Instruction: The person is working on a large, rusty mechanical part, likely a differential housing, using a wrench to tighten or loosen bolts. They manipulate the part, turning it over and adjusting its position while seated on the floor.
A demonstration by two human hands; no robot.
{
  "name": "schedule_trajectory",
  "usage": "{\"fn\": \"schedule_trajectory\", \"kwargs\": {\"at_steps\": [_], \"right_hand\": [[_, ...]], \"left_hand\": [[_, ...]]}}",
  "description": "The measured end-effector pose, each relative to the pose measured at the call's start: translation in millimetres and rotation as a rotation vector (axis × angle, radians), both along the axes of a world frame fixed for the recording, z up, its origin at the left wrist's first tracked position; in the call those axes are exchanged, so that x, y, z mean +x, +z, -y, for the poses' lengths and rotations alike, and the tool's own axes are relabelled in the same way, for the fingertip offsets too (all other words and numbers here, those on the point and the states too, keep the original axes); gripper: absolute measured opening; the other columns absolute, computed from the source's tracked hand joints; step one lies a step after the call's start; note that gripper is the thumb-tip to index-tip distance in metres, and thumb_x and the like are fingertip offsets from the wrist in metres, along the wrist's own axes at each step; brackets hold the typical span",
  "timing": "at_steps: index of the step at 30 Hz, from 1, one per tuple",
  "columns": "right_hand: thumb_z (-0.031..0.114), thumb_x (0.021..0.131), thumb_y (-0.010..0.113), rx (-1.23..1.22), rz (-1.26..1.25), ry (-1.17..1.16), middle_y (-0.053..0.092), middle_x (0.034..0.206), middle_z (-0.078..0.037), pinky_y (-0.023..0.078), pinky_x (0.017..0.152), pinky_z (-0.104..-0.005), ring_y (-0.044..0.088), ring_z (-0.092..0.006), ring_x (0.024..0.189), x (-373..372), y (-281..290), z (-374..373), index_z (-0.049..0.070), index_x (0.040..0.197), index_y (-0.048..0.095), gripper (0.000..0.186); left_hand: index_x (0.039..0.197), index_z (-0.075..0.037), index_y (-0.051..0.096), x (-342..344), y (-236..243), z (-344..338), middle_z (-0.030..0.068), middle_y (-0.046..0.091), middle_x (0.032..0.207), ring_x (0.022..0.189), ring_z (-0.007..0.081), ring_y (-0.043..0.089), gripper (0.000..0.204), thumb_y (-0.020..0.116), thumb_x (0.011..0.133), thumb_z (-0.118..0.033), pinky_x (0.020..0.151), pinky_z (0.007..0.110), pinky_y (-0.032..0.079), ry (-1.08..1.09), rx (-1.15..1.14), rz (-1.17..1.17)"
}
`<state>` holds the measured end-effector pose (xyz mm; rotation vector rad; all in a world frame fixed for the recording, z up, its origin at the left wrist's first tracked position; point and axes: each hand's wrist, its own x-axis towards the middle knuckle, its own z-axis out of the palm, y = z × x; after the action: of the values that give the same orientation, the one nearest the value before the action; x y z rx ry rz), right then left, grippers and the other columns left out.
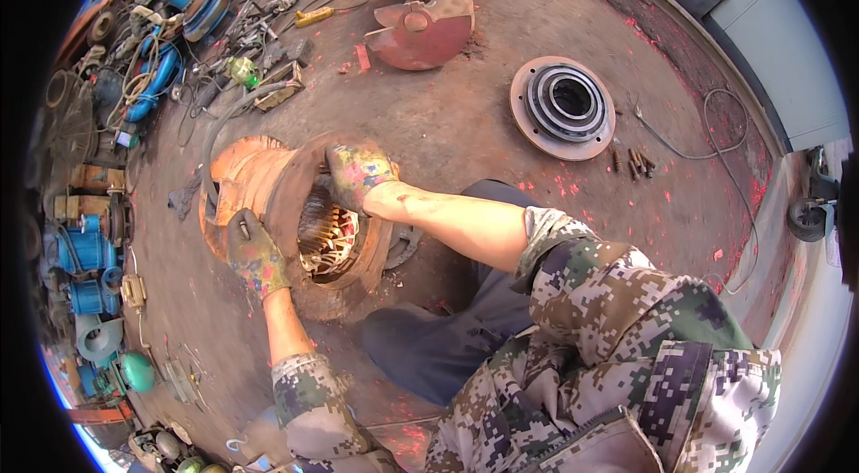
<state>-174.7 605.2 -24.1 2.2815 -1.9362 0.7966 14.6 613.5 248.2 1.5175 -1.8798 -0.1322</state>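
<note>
A rusty orange motor housing (255, 178) lies on its side on the floor before me, its round open end turned toward my legs. Copper-coloured windings (333, 236) show inside. My left hand (257, 256), in a stained work glove, grips the near left part of the housing, its fingertips partly hidden. At the upper edge of the open end, my right hand (360, 176), in a paint-spotted glove, is closed round the rim. Part of a grey metal ring (405, 245) shows on the floor just right of the housing.
A round flange with a stepped hub (528, 119) lies to the right, with several bolts (635, 164) beside it. Farther off sit a red plate (434, 43) and a yellow-handled tool (313, 17). Machine parts, including blue motors (85, 294), crowd the left. A cable (689, 155) trails at right.
</note>
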Motion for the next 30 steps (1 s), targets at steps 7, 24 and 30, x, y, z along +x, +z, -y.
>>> {"fn": "schedule_trajectory", "kwargs": {"at_steps": [7,24,30], "right_hand": [[0.017,0.096,0.053,-0.124,-0.345,0.057,0.073,0.113,-0.014,0.053,0.094,-0.0378,0.070,-0.0291,0.106,-31,53,-38,0.004,0.112,0.075,0.030],[0.051,0.099,0.058,0.526,0.617,-0.272,0.075,0.103,-0.022,0.054,0.092,-0.0469,0.071,-0.0385,0.103,-23,247,-71,0.002,0.111,0.074,0.053],[0.039,0.096,0.063,0.240,0.466,-0.241,0.075,0.105,-0.020,0.055,0.089,-0.0469,0.072,-0.0367,0.103,-27,178,-51,0.006,0.113,0.075,0.038]], "left_hand": [[0.110,0.000,0.073,-8,-6,7,0.0177,0.075,0.100,0.091,0.0303,0.073,0.031,0.062,0.101,-0.028,0.083,0.040,0.054,-0.045,-0.029,-0.021],[0.108,-0.004,0.072,2,-7,0,0.0188,0.074,0.099,0.092,0.0358,0.072,0.027,0.061,0.100,-0.028,0.080,0.044,0.054,-0.037,-0.013,-0.025],[0.108,-0.005,0.072,0,-9,4,0.0177,0.074,0.100,0.092,0.0353,0.072,0.027,0.061,0.101,-0.029,0.081,0.043,0.054,-0.065,-0.010,-0.049]]}}
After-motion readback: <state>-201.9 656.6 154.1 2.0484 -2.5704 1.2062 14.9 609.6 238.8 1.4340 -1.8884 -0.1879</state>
